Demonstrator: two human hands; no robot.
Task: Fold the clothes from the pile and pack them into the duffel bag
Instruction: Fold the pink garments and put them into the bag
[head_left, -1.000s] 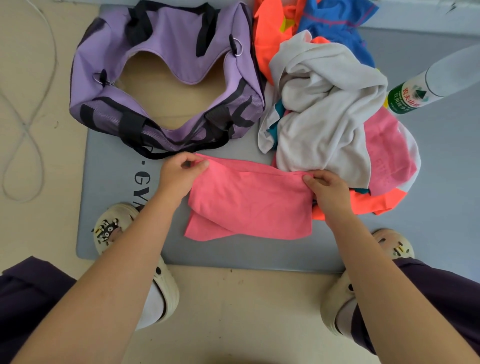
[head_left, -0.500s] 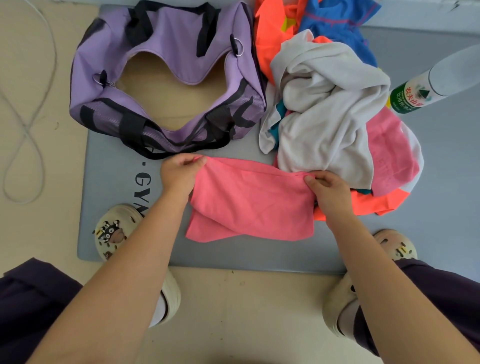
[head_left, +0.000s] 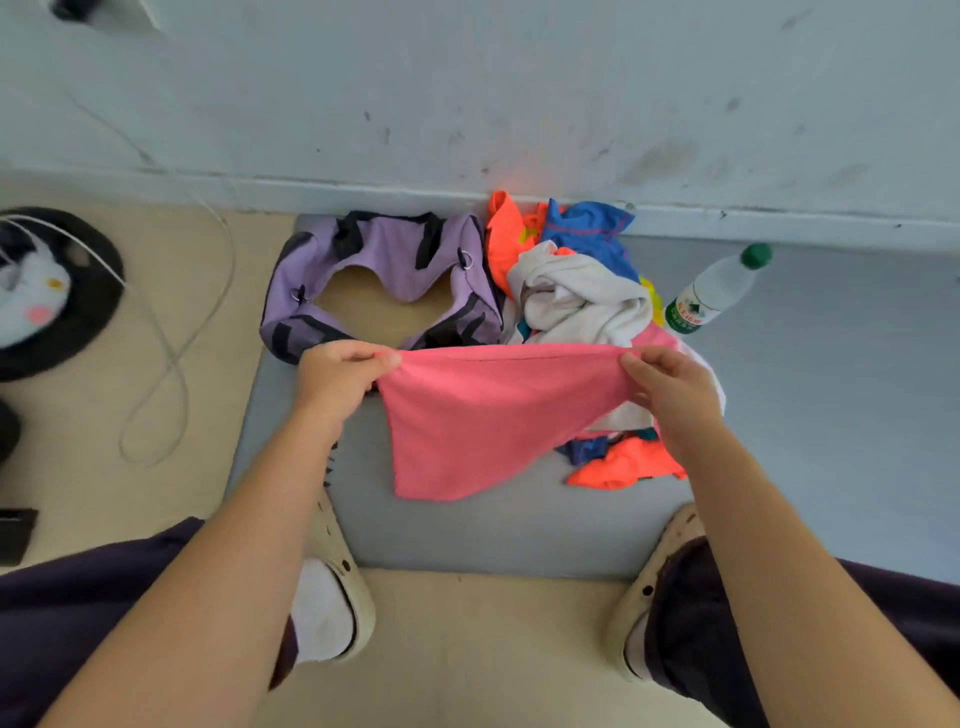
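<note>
I see the pink garment (head_left: 483, 415) stretched taut above the grey mat (head_left: 493, 535), my left hand (head_left: 337, 379) and right hand (head_left: 670, 389) each pinching a top corner. Behind it the purple duffel bag (head_left: 384, 249) gapes open, touching the clothes pile (head_left: 576, 291); a water bottle (head_left: 711, 296) lies just right of the pile.

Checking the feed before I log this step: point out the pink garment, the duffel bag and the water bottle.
pink garment (head_left: 483, 415), head view: middle of the hanging cloth.
duffel bag (head_left: 395, 249), head view: purple far wall above the opening.
water bottle (head_left: 719, 286), head view: clear body above the label.
</note>
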